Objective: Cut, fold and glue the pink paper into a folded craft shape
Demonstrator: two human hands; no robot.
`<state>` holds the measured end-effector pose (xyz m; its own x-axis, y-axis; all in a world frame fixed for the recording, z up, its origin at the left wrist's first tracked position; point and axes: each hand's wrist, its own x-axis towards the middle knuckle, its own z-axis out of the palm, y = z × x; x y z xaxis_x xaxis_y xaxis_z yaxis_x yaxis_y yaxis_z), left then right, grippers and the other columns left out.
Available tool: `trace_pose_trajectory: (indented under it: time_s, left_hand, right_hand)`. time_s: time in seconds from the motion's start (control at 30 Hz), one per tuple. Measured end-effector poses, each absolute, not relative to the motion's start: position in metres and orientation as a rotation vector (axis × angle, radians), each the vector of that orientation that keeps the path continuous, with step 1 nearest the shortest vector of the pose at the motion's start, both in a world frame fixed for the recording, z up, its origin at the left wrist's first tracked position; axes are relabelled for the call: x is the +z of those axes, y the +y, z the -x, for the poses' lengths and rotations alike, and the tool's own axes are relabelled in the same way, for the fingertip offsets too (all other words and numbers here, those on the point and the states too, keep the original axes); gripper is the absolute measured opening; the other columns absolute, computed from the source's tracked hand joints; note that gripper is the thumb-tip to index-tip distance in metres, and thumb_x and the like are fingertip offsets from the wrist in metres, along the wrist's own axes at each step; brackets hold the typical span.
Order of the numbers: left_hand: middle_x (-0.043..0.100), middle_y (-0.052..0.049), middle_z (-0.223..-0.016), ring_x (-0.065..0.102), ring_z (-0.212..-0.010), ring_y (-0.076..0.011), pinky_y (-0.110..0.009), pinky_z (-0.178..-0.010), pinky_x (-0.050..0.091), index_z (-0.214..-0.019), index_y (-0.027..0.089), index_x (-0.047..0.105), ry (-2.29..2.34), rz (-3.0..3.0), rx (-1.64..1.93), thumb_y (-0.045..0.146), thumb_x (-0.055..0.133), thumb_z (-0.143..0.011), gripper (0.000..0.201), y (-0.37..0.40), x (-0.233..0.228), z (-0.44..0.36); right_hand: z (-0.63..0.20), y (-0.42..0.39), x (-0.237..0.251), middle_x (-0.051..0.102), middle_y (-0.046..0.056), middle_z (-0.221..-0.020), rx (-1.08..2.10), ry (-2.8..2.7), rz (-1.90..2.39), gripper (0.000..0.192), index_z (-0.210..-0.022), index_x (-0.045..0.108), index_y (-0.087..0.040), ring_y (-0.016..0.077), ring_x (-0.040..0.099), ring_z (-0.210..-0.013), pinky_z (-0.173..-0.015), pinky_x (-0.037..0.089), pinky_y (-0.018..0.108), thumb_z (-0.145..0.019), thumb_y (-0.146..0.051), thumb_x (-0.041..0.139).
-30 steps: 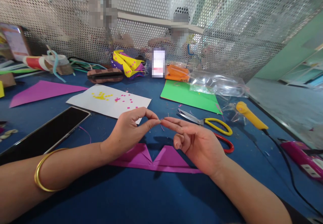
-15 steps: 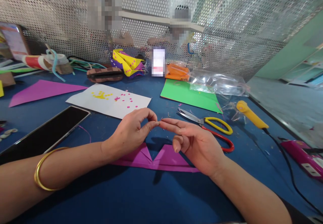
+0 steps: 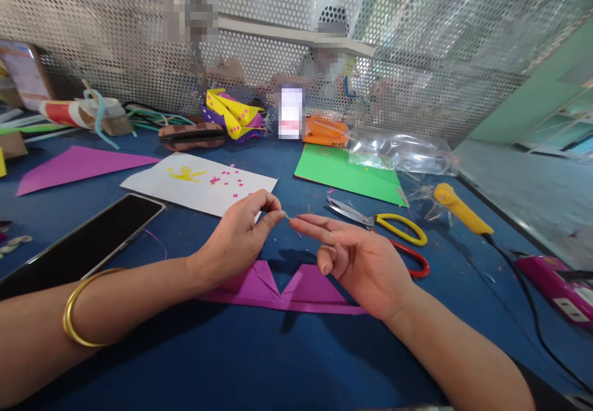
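My left hand [image 3: 245, 225] is closed in a pinch, thumb against forefinger. A tiny pale speck shows at its fingertips, too small to name. My right hand [image 3: 356, 253] points its long fingers toward that pinch, pressed together with the tips almost touching it; the other fingers are curled in. What the right fingertips hold, if anything, is hidden. Below both hands a folded purple paper [image 3: 311, 287] lies on the blue table, with a V-shaped gap at its middle. Scissors [image 3: 354, 213] with a yellow and a red handle rest beyond my right hand.
White paper [image 3: 194, 194] with yellow and pink bits lies ahead, beside a purple sheet [image 3: 76, 167] and a large dark-screened phone [image 3: 83, 244]. Green paper [image 3: 347, 173], a yellow corded tool [image 3: 463, 210] and a magenta device [image 3: 558, 287] are at right. Perforated metal [image 3: 278, 3] stands behind.
My left hand has shifted slightly up and left, and a small gap now shows between the fingertips of both hands. My right hand has hardly moved.
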<state>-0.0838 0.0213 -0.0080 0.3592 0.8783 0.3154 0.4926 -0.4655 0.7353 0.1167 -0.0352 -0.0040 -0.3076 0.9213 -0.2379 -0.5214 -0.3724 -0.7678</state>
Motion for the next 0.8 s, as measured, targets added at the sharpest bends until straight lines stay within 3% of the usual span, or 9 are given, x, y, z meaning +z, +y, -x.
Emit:
trace_pose_trajectory:
  time_s: [0.3,0.47,0.6,0.7,0.8]
  left_hand:
    - [0.058,0.003,-0.066,0.047,-0.059,-0.0119,-0.026,-0.055,0.039,-0.078,0.020,0.063,1.177,-1.803,0.920,0.040,0.061,-0.085,0.021,0.0245,-0.0065,0.0835]
    - [0.072,-0.001,-0.077,0.063,-0.074,-0.0152,-0.030,-0.073,0.050,-0.076,0.022,0.071,1.110,-1.646,0.915,0.035,0.062,-0.085,0.018,0.0236,-0.0071,0.0821]
    - [0.074,-0.002,-0.083,0.066,-0.083,-0.0170,-0.033,-0.083,0.052,-0.078,0.023,0.073,1.099,-1.647,0.917,0.036,0.056,-0.090,0.025,0.0230,-0.0064,0.0826]
    - [0.070,-0.002,-0.076,0.063,-0.073,-0.0156,-0.029,-0.068,0.052,-0.076,0.021,0.070,1.106,-1.624,0.913,0.044,0.060,-0.088,0.027,0.0229,-0.0067,0.0830]
    - [0.057,0.003,-0.062,0.049,-0.054,-0.0104,-0.023,-0.047,0.038,-0.071,0.020,0.061,1.134,-1.577,0.897,0.048,0.074,-0.075,0.031,0.0238,-0.0086,0.0832]
  right_hand:
    - [-0.1200,-0.0330,-0.0064,0.072,0.012,-0.122,1.806,-0.700,0.844,0.030,-0.104,0.075,-0.013,0.0057,0.063,-0.054,-0.056,0.052,0.018,-0.079,-0.012,0.057]
    - [-0.1212,-0.0325,-0.0064,0.074,0.011,-0.118,1.782,-0.706,0.874,0.028,-0.103,0.075,-0.013,0.0062,0.066,-0.056,-0.056,0.052,0.016,-0.078,-0.013,0.061]
    - [-0.1213,-0.0318,-0.0076,0.074,0.012,-0.119,1.754,-0.724,0.907,0.026,-0.103,0.075,-0.013,0.0063,0.066,-0.057,-0.056,0.052,0.016,-0.079,-0.016,0.065]
    - [-0.1203,-0.0307,-0.0085,0.073,0.012,-0.120,1.714,-0.737,0.956,0.027,-0.104,0.075,-0.014,0.0057,0.065,-0.058,-0.056,0.051,0.017,-0.077,-0.019,0.071]
    - [-0.1187,-0.0301,-0.0088,0.073,0.011,-0.118,1.680,-0.736,1.014,0.033,-0.105,0.075,-0.015,0.0046,0.064,-0.059,-0.056,0.050,0.016,-0.073,-0.022,0.080]
